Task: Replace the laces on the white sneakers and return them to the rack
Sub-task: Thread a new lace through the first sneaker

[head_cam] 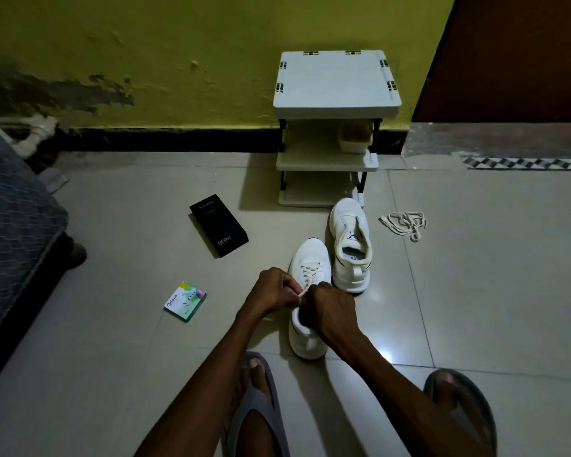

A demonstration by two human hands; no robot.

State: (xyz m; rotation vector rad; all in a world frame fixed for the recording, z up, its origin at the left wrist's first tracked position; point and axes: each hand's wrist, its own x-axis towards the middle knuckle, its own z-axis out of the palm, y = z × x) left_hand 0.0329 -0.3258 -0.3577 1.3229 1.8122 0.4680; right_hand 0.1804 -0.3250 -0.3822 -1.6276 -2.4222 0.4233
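Left hand (277, 291) pinches a lace (302, 293) tip; right hand (330, 308), curled, seems to grip the same lace over the near sneaker (309, 262), well in front of the rack (337, 103). Lacing looks almost done, so next comes tightening and tying. The far sneaker (350, 245), just before the rack, appears unlaced. Loose laces (404, 224) lie right of the rack.

The left hand (274, 288) and right hand (330, 311) pinch a lace (302, 292) over the near sneaker (310, 258). From it, the second sneaker (350, 245) stands just beside at one o'clock, loose laces (404, 222) at two, the rack (337, 80) at twelve, and a black box (218, 225) at ten.
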